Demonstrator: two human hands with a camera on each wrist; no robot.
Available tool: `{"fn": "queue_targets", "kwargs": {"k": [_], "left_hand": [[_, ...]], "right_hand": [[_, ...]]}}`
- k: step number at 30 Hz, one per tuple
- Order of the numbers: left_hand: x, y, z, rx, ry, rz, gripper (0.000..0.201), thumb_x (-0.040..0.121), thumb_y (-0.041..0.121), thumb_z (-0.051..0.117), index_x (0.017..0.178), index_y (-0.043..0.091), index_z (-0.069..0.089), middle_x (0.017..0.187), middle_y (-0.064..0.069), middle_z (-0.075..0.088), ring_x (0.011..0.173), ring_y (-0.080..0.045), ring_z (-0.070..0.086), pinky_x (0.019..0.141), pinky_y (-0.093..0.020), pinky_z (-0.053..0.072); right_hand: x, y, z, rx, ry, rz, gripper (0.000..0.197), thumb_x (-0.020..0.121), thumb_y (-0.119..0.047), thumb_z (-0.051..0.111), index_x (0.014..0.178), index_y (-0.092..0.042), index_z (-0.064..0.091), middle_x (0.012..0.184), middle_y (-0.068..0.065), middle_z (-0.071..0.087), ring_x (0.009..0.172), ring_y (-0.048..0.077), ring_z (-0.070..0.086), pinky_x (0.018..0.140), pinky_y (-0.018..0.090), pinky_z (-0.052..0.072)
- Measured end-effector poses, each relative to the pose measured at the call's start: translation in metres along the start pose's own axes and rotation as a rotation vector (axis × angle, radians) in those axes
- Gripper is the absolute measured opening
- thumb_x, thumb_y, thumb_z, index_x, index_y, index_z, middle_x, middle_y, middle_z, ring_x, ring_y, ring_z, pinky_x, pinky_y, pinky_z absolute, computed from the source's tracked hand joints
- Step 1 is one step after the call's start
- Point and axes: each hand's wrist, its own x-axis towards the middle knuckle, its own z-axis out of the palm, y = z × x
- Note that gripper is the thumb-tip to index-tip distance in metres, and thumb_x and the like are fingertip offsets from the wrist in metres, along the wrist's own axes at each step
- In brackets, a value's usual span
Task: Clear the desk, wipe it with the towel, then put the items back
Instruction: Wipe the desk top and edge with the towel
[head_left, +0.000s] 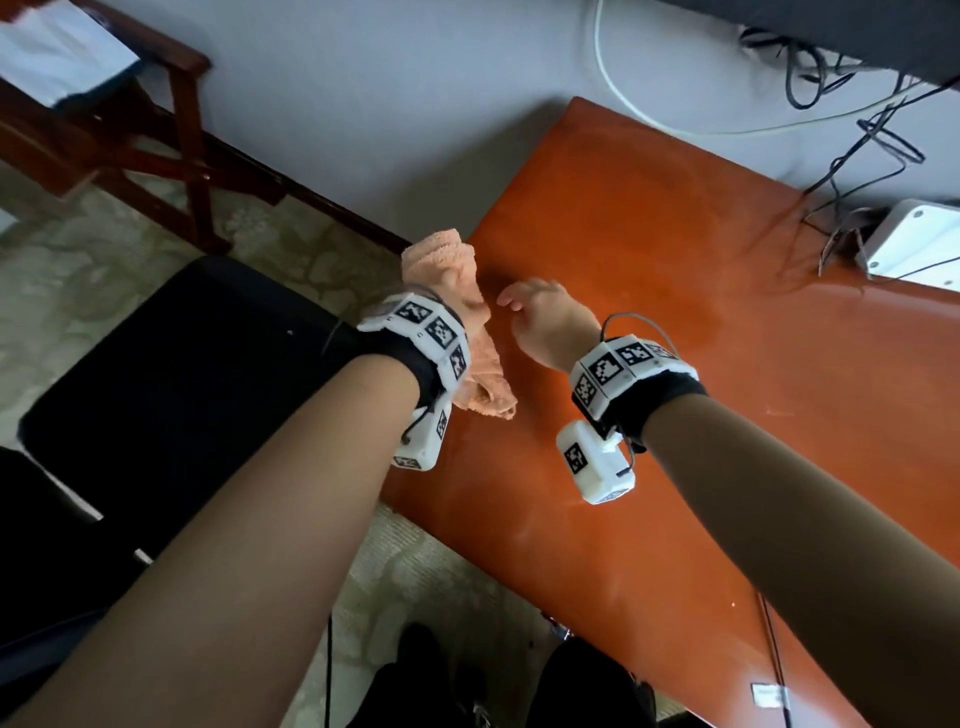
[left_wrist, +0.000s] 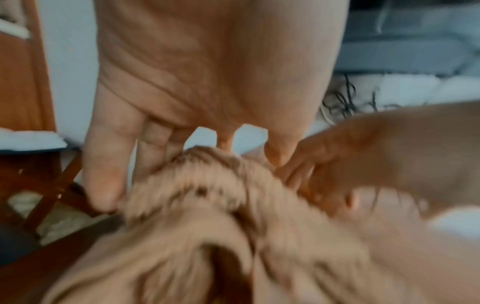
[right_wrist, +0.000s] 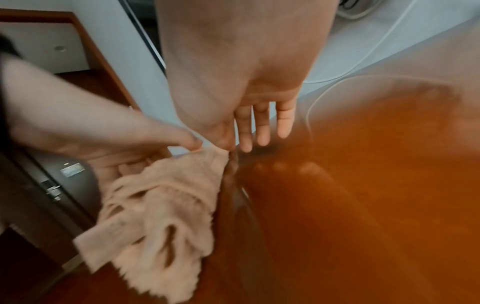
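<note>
A peach towel (head_left: 457, 275) hangs bunched at the left edge of the glossy orange desk (head_left: 649, 260). My left hand (left_wrist: 155, 160) grips the towel (left_wrist: 207, 205) from above, thumb on one side and fingers behind it. In the head view that hand is mostly hidden by its wrist mount and the cloth. My right hand (head_left: 524, 306) hovers just right of the towel, low over the desk, with its fingers straight. In the right wrist view its thumb (right_wrist: 221, 137) touches the towel's top corner (right_wrist: 207, 156).
A white box (head_left: 919, 239) and tangled dark cables (head_left: 857, 130) sit at the desk's far right. A white cable (head_left: 623, 93) runs along the wall. A black chair seat (head_left: 171, 374) stands left of the desk, with a wooden stand (head_left: 171, 130) beyond it.
</note>
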Motion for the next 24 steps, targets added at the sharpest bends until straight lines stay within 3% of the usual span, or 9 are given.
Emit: {"fn": "queue_targets", "kwargs": {"k": [2,6,8,10,13,17,24], "left_hand": [[0.000,-0.004,-0.009,-0.004,-0.018,0.003,0.053,0.094,0.043,0.040,0.144,0.026,0.030,0.146,-0.008,0.034,0.127,-0.031,0.043,0.101,-0.037,0.037],[-0.005,-0.010,-0.012,0.091,0.063,0.057,0.062,0.090,0.038,0.052,0.145,0.033,0.024,0.156,-0.005,-0.001,0.140,-0.031,0.013,0.110,-0.045,0.022],[-0.005,-0.009,-0.006,0.163,0.109,0.119,0.070,0.085,0.041,0.056,0.146,0.032,0.021,0.157,-0.006,-0.011,0.142,-0.031,0.004,0.112,-0.049,0.017],[0.001,-0.009,0.000,0.171,0.054,0.100,0.082,0.086,0.047,0.056,0.150,0.031,0.006,0.156,-0.009,-0.018,0.144,-0.031,-0.007,0.114,-0.051,0.010],[0.007,-0.005,0.008,0.134,-0.065,0.031,0.099,0.085,0.055,0.053,0.148,0.024,-0.017,0.155,-0.012,-0.023,0.143,-0.034,-0.015,0.115,-0.052,0.003],[0.006,-0.002,0.025,0.121,0.038,0.024,0.099,0.085,0.055,0.050,0.148,0.020,-0.018,0.154,-0.015,-0.021,0.144,-0.035,-0.007,0.115,-0.051,0.009],[0.016,0.006,0.036,0.178,0.093,0.000,0.102,0.084,0.056,0.050,0.148,0.017,-0.019,0.154,-0.017,-0.021,0.143,-0.036,-0.012,0.114,-0.053,0.011]], "right_hand": [[-0.002,-0.008,0.005,-0.098,0.020,0.011,0.046,0.093,-0.015,0.038,0.139,-0.021,0.038,0.140,0.000,0.040,0.133,0.022,0.032,0.108,0.039,0.030],[-0.003,0.004,0.009,-0.131,0.082,0.171,0.057,0.097,-0.027,0.035,0.150,-0.018,0.015,0.157,0.001,0.013,0.145,0.022,0.012,0.116,0.045,0.012],[-0.004,0.021,0.009,-0.119,0.132,0.291,0.057,0.098,-0.027,0.033,0.150,-0.016,0.012,0.159,0.002,0.006,0.146,0.022,0.005,0.117,0.046,0.007],[-0.010,0.040,0.004,-0.090,0.253,0.390,0.053,0.096,-0.022,0.035,0.147,-0.012,0.022,0.156,0.007,0.016,0.144,0.024,0.013,0.115,0.045,0.012],[-0.023,0.069,-0.009,-0.066,0.488,0.557,0.040,0.090,-0.015,0.041,0.129,-0.007,0.044,0.136,0.016,0.041,0.128,0.031,0.036,0.102,0.042,0.029],[-0.035,0.095,-0.016,-0.002,0.619,0.810,0.032,0.087,-0.011,0.042,0.118,-0.005,0.047,0.127,0.016,0.045,0.121,0.031,0.039,0.096,0.041,0.030],[-0.033,0.105,0.004,0.058,0.651,0.980,0.030,0.088,-0.006,0.036,0.116,-0.004,0.046,0.128,0.015,0.044,0.119,0.031,0.040,0.095,0.036,0.028]]}}
